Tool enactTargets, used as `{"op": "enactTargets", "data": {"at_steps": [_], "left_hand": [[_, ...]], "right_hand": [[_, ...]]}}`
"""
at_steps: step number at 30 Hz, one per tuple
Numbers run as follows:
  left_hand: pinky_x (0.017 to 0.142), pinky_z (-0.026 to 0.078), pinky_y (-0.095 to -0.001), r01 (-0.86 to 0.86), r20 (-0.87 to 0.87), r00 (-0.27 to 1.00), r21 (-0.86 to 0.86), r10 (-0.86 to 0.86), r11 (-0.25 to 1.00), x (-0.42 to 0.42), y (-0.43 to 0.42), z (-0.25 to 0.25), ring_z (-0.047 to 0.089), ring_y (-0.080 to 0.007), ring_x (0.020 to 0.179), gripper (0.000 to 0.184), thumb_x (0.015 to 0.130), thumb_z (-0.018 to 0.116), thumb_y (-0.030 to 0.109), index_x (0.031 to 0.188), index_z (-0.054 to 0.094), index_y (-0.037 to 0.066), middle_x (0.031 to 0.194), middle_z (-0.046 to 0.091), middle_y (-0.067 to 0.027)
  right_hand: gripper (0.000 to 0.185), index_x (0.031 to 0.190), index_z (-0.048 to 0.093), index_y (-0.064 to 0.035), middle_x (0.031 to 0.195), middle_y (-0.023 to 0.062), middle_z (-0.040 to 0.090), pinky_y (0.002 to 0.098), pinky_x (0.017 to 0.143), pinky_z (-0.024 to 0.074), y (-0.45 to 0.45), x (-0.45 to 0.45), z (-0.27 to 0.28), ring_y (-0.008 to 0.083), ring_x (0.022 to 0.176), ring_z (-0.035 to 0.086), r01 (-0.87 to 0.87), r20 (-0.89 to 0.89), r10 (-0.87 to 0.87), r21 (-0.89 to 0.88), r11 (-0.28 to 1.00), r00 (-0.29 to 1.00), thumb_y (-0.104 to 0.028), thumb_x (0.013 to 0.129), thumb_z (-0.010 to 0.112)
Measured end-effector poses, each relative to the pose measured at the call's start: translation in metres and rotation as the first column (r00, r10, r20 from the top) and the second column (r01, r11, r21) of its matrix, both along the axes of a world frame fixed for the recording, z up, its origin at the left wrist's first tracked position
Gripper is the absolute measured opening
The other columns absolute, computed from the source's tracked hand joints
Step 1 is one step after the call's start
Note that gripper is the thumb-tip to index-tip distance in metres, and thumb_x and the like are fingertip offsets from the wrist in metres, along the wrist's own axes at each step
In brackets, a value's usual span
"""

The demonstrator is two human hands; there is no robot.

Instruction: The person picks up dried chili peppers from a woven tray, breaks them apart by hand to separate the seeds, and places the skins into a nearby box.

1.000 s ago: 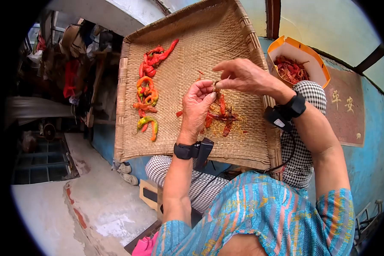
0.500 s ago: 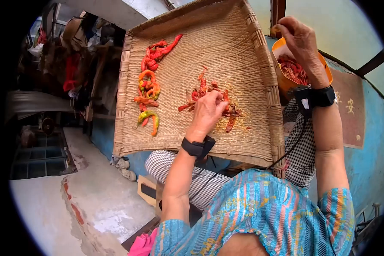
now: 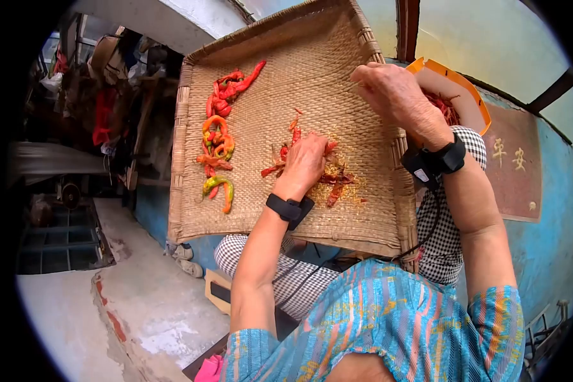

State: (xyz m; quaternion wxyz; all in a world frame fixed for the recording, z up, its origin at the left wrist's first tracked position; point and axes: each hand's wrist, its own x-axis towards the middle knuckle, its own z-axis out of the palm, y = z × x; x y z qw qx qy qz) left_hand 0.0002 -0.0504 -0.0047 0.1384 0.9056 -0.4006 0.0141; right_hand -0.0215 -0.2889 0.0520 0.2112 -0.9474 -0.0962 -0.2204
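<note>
My left hand (image 3: 304, 162) is low in the heap of dried red chili peppers (image 3: 335, 191) on the woven tray (image 3: 312, 83). Its fingers are closed round a red piece, and the fingertips are partly hidden. Pale yellow seeds (image 3: 350, 179) lie scattered beside the heap. Over the tray's right rim is my right hand (image 3: 398, 95), its fingers curled together. What those fingers hold, if anything, is hidden. Fresher, glossy chili peppers (image 3: 218, 137), red, orange and green, lie in a column along the tray's left side.
At the right, beyond the rim, stands an orange-edged container (image 3: 471, 105) holding dried red chilies (image 3: 444, 108). The tray rests over my checked trousers (image 3: 312, 283). A cable (image 3: 434, 223) hangs from the right wrist strap. Cluttered shelves (image 3: 118, 83) stand at the left.
My right hand has moved left and down from above the orange-edged container to over the tray's rim. My left hand stays among the dried chilies, its fingers shifted slightly.
</note>
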Motion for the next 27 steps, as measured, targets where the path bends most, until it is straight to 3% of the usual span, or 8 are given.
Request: {"op": "enactTargets", "data": {"at_steps": [3, 7, 9, 10, 18, 21, 24, 27], "left_hand": [[0.073, 0.048, -0.0433, 0.002, 0.019, 1.0, 0.067, -0.003, 0.998, 0.002, 0.0, -0.001, 0.06, -0.0348, 0.081, 0.013, 0.077, 0.06, 0.004, 0.089, 0.057, 0.003, 0.082, 0.058, -0.015], [0.068, 0.051, -0.0357, -0.143, -0.116, 0.985, -0.15, 0.127, 0.978, 0.008, 0.01, 0.013, 0.063, -0.0271, 0.076, 0.013, 0.08, 0.063, 0.004, 0.092, 0.059, 0.001, 0.084, 0.063, -0.0122], [0.072, 0.051, -0.0299, -0.591, -0.767, 0.639, -0.447, 0.052, 0.672, 0.01, 0.014, 0.021, 0.064, -0.0176, 0.079, 0.013, 0.084, 0.066, 0.011, 0.092, 0.061, 0.001, 0.087, 0.066, -0.0088], [0.074, 0.051, -0.0261, -0.662, -0.834, 0.549, -0.477, -0.06, 0.578, 0.003, 0.014, 0.029, 0.063, -0.0121, 0.081, 0.014, 0.087, 0.064, 0.012, 0.096, 0.062, 0.0, 0.091, 0.067, -0.0065], [0.068, 0.048, -0.0224, -0.604, -0.76, 0.634, -0.602, -0.143, 0.523, -0.016, 0.006, 0.037, 0.058, -0.0089, 0.073, 0.013, 0.088, 0.063, 0.011, 0.098, 0.062, 0.003, 0.087, 0.064, -0.003], [0.064, 0.046, -0.0205, -0.658, -0.767, 0.637, -0.597, -0.084, 0.458, -0.016, 0.024, 0.031, 0.054, -0.0071, 0.069, 0.013, 0.088, 0.063, 0.012, 0.099, 0.062, 0.004, 0.083, 0.061, -0.0005], [0.062, 0.046, -0.02, -0.685, -0.805, 0.589, -0.544, -0.072, 0.484, -0.023, 0.041, 0.017, 0.053, -0.0067, 0.069, 0.019, 0.089, 0.06, 0.012, 0.106, 0.06, 0.004, 0.084, 0.059, -0.0001], [0.062, 0.048, -0.02, -0.698, -0.825, 0.564, -0.502, -0.04, 0.51, -0.03, 0.045, 0.012, 0.054, -0.007, 0.071, 0.027, 0.09, 0.057, 0.01, 0.116, 0.056, 0.002, 0.088, 0.059, -0.0012]], "right_hand": [[0.013, 0.081, 0.056, -0.003, 0.076, 0.014, 0.062, 0.0435, 0.066, 0.0527, 0.008, 0.002, -0.003, 0.0301, 0.076, 0.065, -0.056, 0.028, 0.055, 0.03, 0.998, 0.998, -0.016, 0.085, 0.058], [0.016, 0.081, 0.058, -0.0009, 0.074, 0.0148, 0.063, 0.0435, 0.066, 0.0528, 0.019, 0.0, -0.002, 0.0303, 0.075, 0.066, -0.171, -0.007, 0.174, 0.142, 0.975, 0.985, -0.017, 0.085, 0.059], [0.018, 0.089, 0.063, 0.0001, 0.075, 0.0173, 0.065, 0.0417, 0.067, 0.0533, 0.029, -0.001, -0.006, 0.0305, 0.074, 0.067, -0.174, -0.069, 0.196, 0.246, 0.953, 0.978, -0.017, 0.084, 0.062], [0.021, 0.095, 0.063, 0.001, 0.079, 0.0162, 0.066, 0.0384, 0.065, 0.0532, 0.034, -0.001, -0.008, 0.0279, 0.072, 0.066, -0.246, -0.124, 0.293, 0.302, 0.921, 0.948, -0.017, 0.085, 0.063], [0.01, 0.09, 0.065, -0.0002, 0.078, 0.0116, 0.066, 0.0296, 0.059, 0.0541, 0.051, 0.002, -0.006, 0.0173, 0.067, 0.065, -0.346, -0.147, 0.484, 0.526, 0.777, 0.863, -0.009, 0.087, 0.061], [0.008, 0.09, 0.062, -0.0005, 0.08, 0.0084, 0.065, 0.0249, 0.062, 0.057, 0.019, 0.009, -0.006, 0.0145, 0.071, 0.065, -0.324, 0.19, 0.263, 0.579, 0.748, 0.946, -0.002, 0.09, 0.055], [0.004, 0.086, 0.061, -0.0083, 0.073, 0.0074, 0.062, 0.0344, 0.058, 0.0519, -0.033, 0.01, -0.007, 0.0223, 0.067, 0.064, 0.03, 0.502, -0.138, 0.217, 0.976, 0.854, -0.013, 0.086, 0.061], [0.011, 0.086, 0.058, -0.0054, 0.076, 0.0105, 0.059, 0.0389, 0.064, 0.0523, -0.056, -0.005, -0.013, 0.0297, 0.072, 0.063, 0.486, 0.281, -0.443, -0.104, 0.868, 0.851, -0.015, 0.086, 0.061]]}}
